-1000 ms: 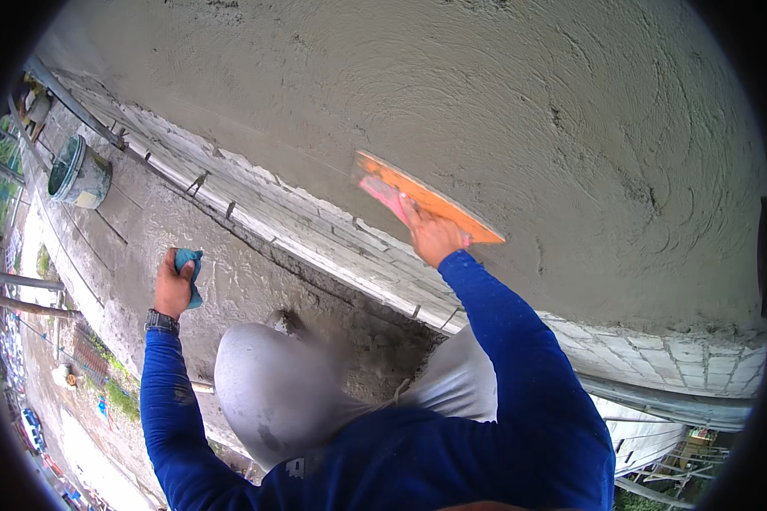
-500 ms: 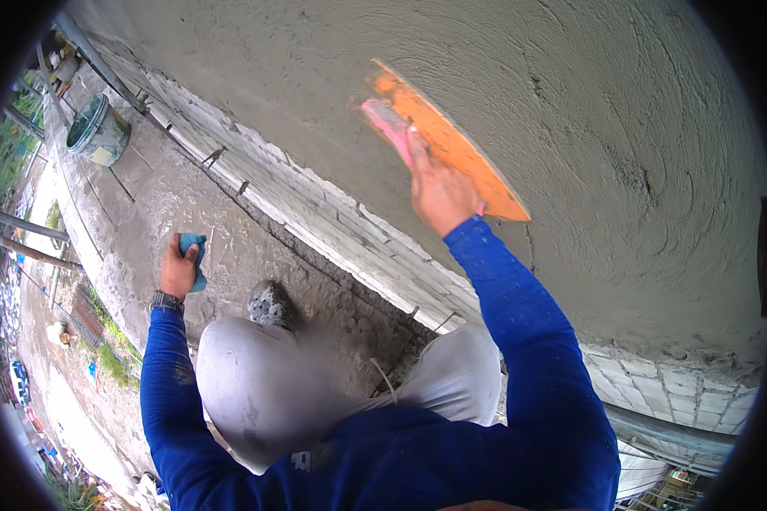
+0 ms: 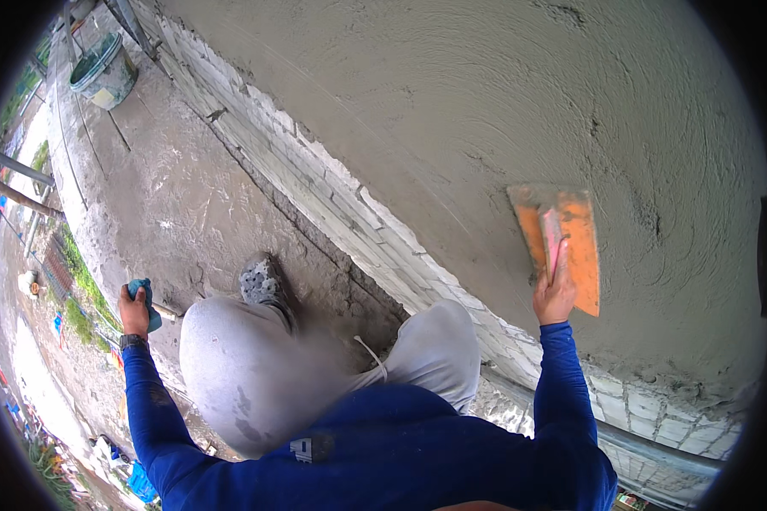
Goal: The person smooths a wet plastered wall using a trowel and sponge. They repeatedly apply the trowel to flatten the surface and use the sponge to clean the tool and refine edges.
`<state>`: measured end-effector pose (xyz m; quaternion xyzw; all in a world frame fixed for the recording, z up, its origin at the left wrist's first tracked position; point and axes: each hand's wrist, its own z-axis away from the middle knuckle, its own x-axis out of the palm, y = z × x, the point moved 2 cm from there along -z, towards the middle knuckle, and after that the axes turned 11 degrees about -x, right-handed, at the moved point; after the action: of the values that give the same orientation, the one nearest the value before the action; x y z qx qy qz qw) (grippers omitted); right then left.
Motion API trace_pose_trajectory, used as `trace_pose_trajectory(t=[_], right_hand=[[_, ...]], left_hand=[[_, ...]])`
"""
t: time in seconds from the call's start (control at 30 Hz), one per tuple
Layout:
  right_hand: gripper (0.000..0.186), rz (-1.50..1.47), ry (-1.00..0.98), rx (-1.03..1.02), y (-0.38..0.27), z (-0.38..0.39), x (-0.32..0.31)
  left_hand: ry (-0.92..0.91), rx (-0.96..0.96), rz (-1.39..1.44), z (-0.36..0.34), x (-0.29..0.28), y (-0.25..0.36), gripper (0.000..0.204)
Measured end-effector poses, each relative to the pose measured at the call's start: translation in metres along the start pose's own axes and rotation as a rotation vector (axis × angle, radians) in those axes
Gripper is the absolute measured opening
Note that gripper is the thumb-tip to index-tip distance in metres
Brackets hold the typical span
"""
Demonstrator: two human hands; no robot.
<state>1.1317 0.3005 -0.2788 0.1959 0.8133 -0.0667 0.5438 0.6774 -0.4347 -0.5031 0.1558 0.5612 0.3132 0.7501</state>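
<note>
— Wet grey plaster (image 3: 452, 111) across the upper right of the frame, ridged with curved strokes. And nearest?

— Grey trousers (image 3: 230, 358) at lower centre. Next, at left, the left hand (image 3: 134, 312), clamped on a blue-green sponge or cloth (image 3: 152, 307); too bunched to tell which.

— And the right hand (image 3: 555, 294)?

— Right of centre, clamped round the pink handle (image 3: 551, 232) of an orange float (image 3: 582, 247). Apparently laid against the plaster; exact tilt hard to tell.

— Likely trouble there?

— Perhaps gouging, from a tipped edge digging into soft plaster. Possibly tearing too, from pressing hard near the ragged lower-left border, beside pale blocks (image 3: 337, 200).

— And footing?

— Speckled shoe (image 3: 262, 281) left of centre, on a rough, damp-looking ledge (image 3: 187, 196). Possible slip, from reaching far right with both hands full.

— Farther off?

— Dirty bucket (image 3: 115, 81) at upper left, well apart from both hands. Maybe prone to tipping, from uneven footing. Beyond, poles (image 3: 23, 169) and green weeds (image 3: 83, 272) toward the left edge, seemingly lower: hence a worse fall after any slip.
</note>
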Motion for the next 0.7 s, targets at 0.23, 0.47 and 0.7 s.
trace_pose_trajectory(t=[0.23,0.47,0.7], right_hand=[[0.078,-0.107,0.143,-0.216,-0.151,-0.266,0.004],[0.068,-0.062,-0.368,-0.205,-0.227,-0.322,0.124],[0.079,0.219,-0.984,-0.108,-0.034,-0.039,0.033]], left_hand=[[-0.032,0.137,-0.077,-0.033,0.072,0.117,0.053],[-0.303,0.333,-0.077,-0.031,0.115,0.224,0.031],[-0.258,0.071,-0.185,-0.020,-0.001,0.107,0.034]])
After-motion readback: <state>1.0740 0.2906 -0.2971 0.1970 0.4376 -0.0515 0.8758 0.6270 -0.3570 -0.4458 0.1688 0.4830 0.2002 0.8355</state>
